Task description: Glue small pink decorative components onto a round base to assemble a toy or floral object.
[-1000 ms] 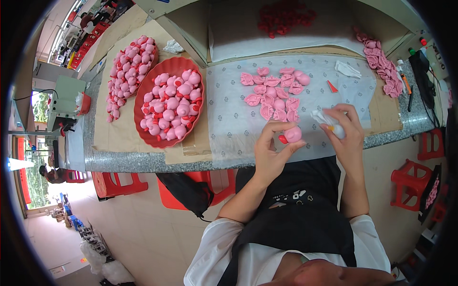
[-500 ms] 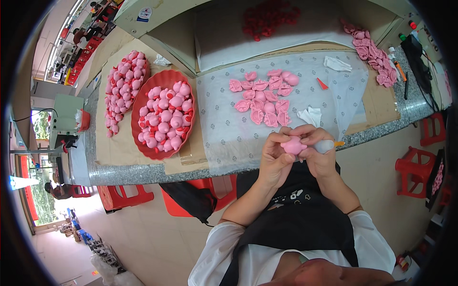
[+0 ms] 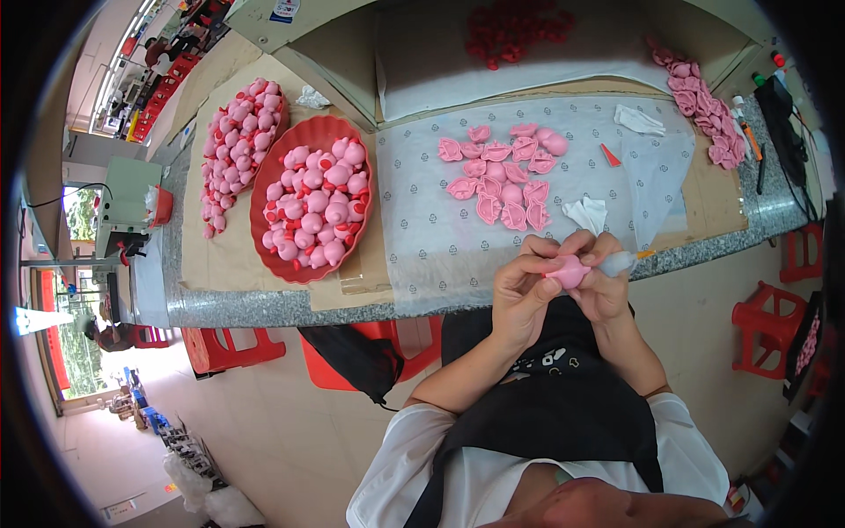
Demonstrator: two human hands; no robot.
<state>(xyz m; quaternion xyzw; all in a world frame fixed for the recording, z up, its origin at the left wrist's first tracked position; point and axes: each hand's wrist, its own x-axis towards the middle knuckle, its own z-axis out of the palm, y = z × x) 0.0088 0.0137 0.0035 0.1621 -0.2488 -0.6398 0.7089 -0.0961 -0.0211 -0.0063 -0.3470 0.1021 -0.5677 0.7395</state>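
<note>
Pink toy piece [image 3: 568, 271] being worked above the worktop [image 3: 264, 304]
Both hands are pinching it: left hand [image 3: 526, 295] cradling, right hand [image 3: 603, 283] also gripping a small glue tube [image 3: 620, 260].

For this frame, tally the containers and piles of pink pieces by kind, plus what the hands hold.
Red oval tray heaped with pink figures: 1
Loose piles of pink pieces on the counter: 3 (left heap, middle flat shapes, far-right row)
Pink piece held between left hand and right hand: 1
Total: 5
</note>
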